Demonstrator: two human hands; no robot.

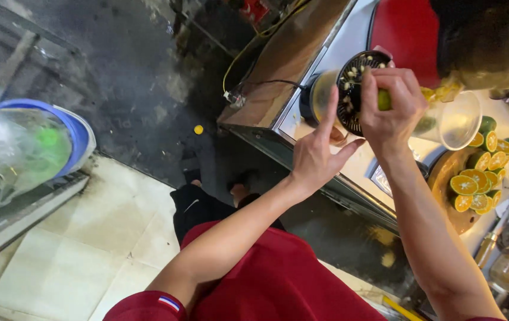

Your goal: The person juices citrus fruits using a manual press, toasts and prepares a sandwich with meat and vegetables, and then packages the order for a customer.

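Juicer (pixel 349 89) is the thing everything sits around here: an electric citrus one, black strainer top dotted with pale seeds, standing on a metal counter (pixel 311 119) with its cord running off the far side. My right hand (pixel 388 107) is clamped down over a green citrus half (pixel 384 100), fingers curled tight around it and pressing it into the juicer's strainer. Only a sliver of the green rind shows between my fingers, so I can't tell how far down it sits.

My left hand (pixel 317 151) is right against the juicer's near side, fingers spread, nothing pinched, the index finger pointing up along the edge of the strainer and the thumb out to the side. Whether the fingertip actually touches the rim, I can't tell.

Just past the juicer, on the side away from my left hand, a clear plastic cup (pixel 453 122) lies tilted with its mouth facing me. Beyond the cup there's a wooden board (pixel 445 178) piled with cut citrus halves (pixel 474 178), orange flesh up, green skins. A red panel (pixel 406 32) sits behind the juicer. Well away from the juicer, across the dark floor, there's a blue tub (pixel 73 128) with a clear plastic bag of greens (pixel 11 154) in it. I'm in a red shirt (pixel 278 279).
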